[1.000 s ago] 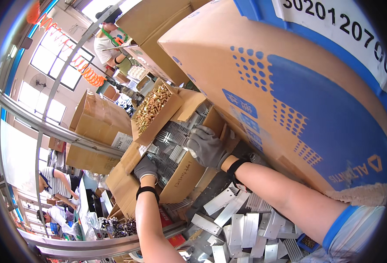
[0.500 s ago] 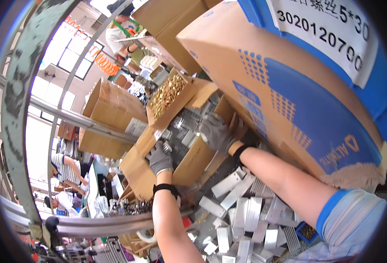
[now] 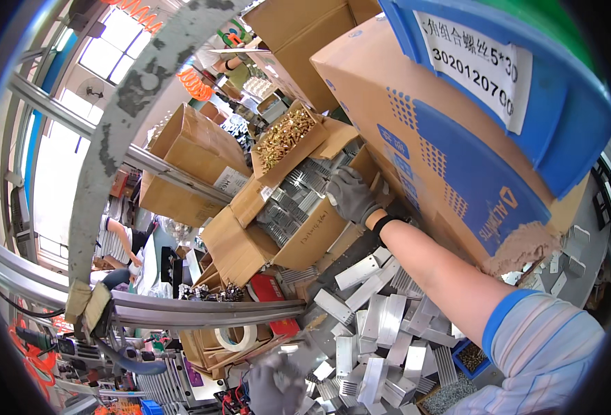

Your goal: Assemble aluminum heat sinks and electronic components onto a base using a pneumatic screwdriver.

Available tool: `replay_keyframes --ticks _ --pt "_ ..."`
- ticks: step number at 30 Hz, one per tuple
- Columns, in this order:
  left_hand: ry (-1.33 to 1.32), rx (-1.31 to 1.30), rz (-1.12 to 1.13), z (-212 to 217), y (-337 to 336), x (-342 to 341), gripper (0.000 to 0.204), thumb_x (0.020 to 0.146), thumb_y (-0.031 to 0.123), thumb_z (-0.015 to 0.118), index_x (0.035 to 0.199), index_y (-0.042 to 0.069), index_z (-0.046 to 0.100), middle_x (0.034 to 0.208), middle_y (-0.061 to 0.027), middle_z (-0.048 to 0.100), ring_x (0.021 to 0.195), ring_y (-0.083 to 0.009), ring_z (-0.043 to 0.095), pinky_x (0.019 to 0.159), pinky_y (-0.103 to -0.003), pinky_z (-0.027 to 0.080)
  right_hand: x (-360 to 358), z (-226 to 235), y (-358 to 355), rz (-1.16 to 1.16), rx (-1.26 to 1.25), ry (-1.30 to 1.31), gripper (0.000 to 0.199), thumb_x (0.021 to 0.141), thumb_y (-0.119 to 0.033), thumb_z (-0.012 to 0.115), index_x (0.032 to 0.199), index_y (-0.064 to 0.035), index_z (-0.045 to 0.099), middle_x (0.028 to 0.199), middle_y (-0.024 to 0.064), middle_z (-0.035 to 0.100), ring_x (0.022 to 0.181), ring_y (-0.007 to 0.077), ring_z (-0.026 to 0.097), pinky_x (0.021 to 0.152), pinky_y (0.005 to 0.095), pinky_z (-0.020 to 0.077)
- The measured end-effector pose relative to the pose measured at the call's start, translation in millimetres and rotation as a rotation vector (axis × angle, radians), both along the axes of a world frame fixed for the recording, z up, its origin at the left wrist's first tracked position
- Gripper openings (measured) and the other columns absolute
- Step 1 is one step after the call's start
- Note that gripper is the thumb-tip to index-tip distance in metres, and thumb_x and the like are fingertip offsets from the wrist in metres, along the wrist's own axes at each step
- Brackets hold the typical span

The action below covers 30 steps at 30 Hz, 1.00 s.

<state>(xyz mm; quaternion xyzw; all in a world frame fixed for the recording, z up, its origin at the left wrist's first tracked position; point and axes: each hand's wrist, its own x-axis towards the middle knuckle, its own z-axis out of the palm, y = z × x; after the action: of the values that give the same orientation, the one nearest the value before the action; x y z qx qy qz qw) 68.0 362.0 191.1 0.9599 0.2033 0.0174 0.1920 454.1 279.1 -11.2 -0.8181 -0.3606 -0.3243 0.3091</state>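
Note:
In a grey glove, my right hand point(image 3: 352, 197) is curled over the near rim of an open cardboard box point(image 3: 309, 238). Rows of finned metal heat sinks point(image 3: 288, 207) fill that box. My left hand point(image 3: 274, 386), also gloved in grey, is low in the view beside a heap of silvery metal blocks point(image 3: 392, 321). Motion smears its fingers, so whether it holds anything is unclear. A carton of brass-coloured screws point(image 3: 285, 138) rests against the far side of the heat sink box.
A big printed carton point(image 3: 423, 138) stands on the right, with a blue bin point(image 3: 540, 90) above it. A metal rail point(image 3: 209, 311) and a worn grey post point(image 3: 112, 152) cross the left. A tape roll point(image 3: 236, 337) lies below the rail. Other people work farther back.
My left hand has left the heat sink box and come down to the lower edge of the view. My right hand stays at the box rim. The view has shifted.

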Motion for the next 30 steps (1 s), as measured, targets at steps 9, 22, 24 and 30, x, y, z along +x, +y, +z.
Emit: replay_keyframes --ticks 9,22,24,30 --pt "-0.247 -0.161 0.138 -35.4 21.5 44.8 0.042 0.079 0.016 0.063 0.119 0.002 0.055 0.102 -0.0165 0.063 0.084 -0.0294 0.062 0.079 -0.037 0.048 3.6 3.3 -5.4 -0.04 0.022 0.11 0.019 0.072 -0.013 0.056 0.09 -0.0085 0.058 0.099 0.0119 0.056 0.11 0.0313 0.047 0.102 0.0415 0.0306" --pt "0.548 0.135 0.218 -153.9 165.0 379.5 0.084 0.075 0.067 0.053 0.134 0.007 0.046 0.141 -0.0173 0.04 0.13 -0.0292 0.04 0.106 -0.043 0.031 3.8 -1.6 -4.7 -0.045 0.015 0.001 0.011 0.079 -0.019 0.053 0.084 -0.0096 0.056 0.093 0.0107 0.057 0.103 0.0294 0.051 0.1 0.0429 0.0333" --pt "0.503 0.139 0.123 -165.3 178.2 394.0 0.08 0.076 0.067 0.05 0.128 0.008 0.052 0.136 -0.0176 0.046 0.126 -0.0299 0.045 0.104 -0.04 0.033 4.7 -4.3 -5.2 -0.053 -0.006 0.042 0.015 0.075 -0.017 0.056 0.089 -0.0099 0.055 0.1 0.0109 0.054 0.111 0.0307 0.046 0.099 0.042 0.0339" --pt "0.203 0.287 0.253 -200.1 215.0 371.2 0.064 0.083 0.051 0.048 0.13 0.008 0.048 0.137 -0.0149 0.045 0.124 -0.0337 0.044 0.101 -0.04 0.036 -4.6 4.7 9.6 0.006 0.169 0.058 0.01 0.074 -0.014 0.054 0.084 -0.0102 0.055 0.092 0.0099 0.053 0.103 0.0282 0.05 0.099 0.0406 0.0334"
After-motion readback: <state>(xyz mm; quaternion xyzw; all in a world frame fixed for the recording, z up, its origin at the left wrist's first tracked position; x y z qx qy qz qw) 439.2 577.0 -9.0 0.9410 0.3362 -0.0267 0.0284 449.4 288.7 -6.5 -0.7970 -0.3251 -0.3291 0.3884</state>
